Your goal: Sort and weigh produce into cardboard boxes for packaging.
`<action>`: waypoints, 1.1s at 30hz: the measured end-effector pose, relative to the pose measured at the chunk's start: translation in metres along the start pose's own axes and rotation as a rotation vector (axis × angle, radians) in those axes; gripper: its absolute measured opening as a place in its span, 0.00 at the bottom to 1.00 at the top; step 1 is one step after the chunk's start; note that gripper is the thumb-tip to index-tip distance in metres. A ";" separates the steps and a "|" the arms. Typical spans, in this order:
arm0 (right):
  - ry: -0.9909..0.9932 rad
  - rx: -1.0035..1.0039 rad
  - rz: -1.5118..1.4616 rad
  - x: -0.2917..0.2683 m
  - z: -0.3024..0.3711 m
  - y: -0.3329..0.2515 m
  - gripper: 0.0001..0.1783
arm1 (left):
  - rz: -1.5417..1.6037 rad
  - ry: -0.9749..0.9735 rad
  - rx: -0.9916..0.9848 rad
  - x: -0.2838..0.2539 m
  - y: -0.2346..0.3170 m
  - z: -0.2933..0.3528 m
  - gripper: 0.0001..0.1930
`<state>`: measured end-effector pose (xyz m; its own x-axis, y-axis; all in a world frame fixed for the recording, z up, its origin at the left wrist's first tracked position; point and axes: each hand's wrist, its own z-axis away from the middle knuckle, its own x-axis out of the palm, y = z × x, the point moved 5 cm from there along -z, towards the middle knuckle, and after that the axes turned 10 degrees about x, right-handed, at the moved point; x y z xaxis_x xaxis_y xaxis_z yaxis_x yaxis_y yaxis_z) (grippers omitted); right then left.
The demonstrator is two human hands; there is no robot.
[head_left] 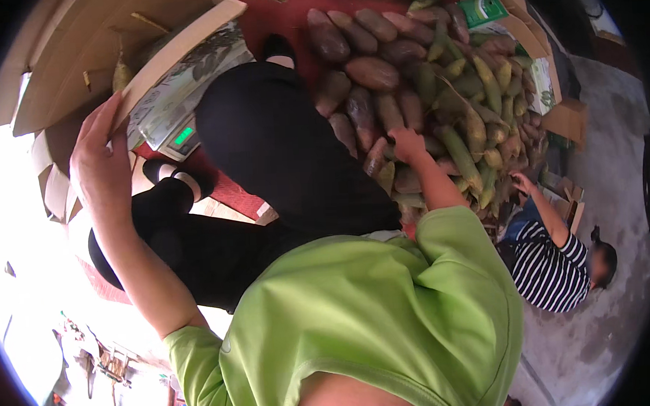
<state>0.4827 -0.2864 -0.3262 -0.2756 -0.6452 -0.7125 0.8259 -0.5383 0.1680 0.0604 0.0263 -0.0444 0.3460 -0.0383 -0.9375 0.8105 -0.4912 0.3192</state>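
My left hand (100, 152) is closed over the upper edge of an open cardboard box (177, 53), its thumb on the near side. Inside that box, a tan root with a thin tail (121, 72) shows close to my fingers. My right hand (408, 146) reaches down into a large heap of radishes, fingers curled at the lower end of a purplish radish (389, 113); its fingertips are partly hidden. Around it lie purplish, shiny, seemingly film-wrapped radishes (372, 73) and, to the right, long green bare ones (458, 155).
A scale with a lit green display (183, 136) stands beside the box, left of my knee. A person in a striped shirt (549, 268) reaches a hand (522, 183) to the heap's right edge. Cardboard boxes (565, 120) border the heap; red cloth (278, 14) lies below.
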 end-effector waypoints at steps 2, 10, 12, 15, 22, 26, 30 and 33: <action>-0.073 0.023 0.155 0.018 0.004 0.004 0.24 | 0.007 0.021 0.004 -0.003 0.007 -0.002 0.18; -0.006 0.001 0.246 0.040 0.008 0.015 0.25 | -0.050 0.033 0.011 -0.004 0.012 -0.003 0.19; -0.018 0.019 0.241 0.029 0.012 0.010 0.25 | -0.046 0.052 -0.010 -0.004 0.009 0.000 0.18; 0.059 0.083 0.090 0.004 0.020 0.010 0.30 | -0.050 0.074 0.028 -0.005 0.010 0.001 0.17; 0.511 -0.233 -0.607 -0.094 0.002 -0.026 0.38 | -0.028 0.067 0.043 -0.008 0.010 -0.002 0.18; 0.712 -0.472 -0.791 -0.216 0.032 -0.079 0.37 | -0.028 0.052 0.026 -0.006 0.007 0.001 0.16; 0.807 -0.683 -0.986 -0.343 0.109 -0.138 0.32 | -0.026 0.042 0.015 -0.005 0.007 0.002 0.17; 0.874 -0.961 -0.990 -0.404 0.153 -0.183 0.28 | -0.067 0.034 0.015 -0.009 0.006 0.005 0.17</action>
<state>0.3682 -0.0099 0.0351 -0.7836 0.3929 -0.4813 0.5838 0.2006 -0.7867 0.0599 0.0192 -0.0352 0.3070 0.0242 -0.9514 0.8250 -0.5051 0.2533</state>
